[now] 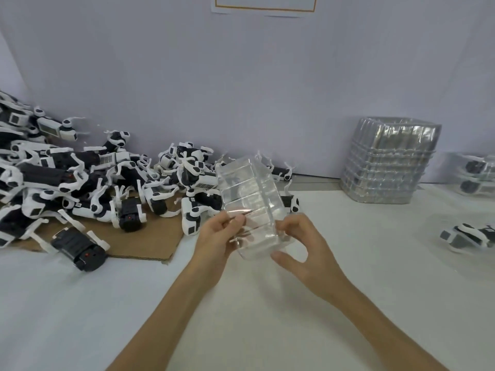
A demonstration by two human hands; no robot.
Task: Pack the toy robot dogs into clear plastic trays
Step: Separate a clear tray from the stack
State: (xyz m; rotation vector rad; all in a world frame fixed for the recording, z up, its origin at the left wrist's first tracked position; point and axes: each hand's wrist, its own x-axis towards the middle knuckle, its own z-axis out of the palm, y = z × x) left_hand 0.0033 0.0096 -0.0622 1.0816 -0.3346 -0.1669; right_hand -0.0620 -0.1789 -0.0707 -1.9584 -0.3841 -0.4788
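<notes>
- No text, number or brand is legible anywhere, only the marks below.
- Barcode sticker on the white flank of a toy dog, just left of the grip on the clear tray. Bars show, digits too small to read.
- Second barcode sticker on another dog in the heap, well left of the grip and higher in frame. Bars only again.
- Paper sheet with an orange border line on the wall, far above the grip and cut by the frame edge. No print legible on the visible strip.
- Pale rectangular panel on a dog at far left. Blurred, can't tell if printed.
</notes>
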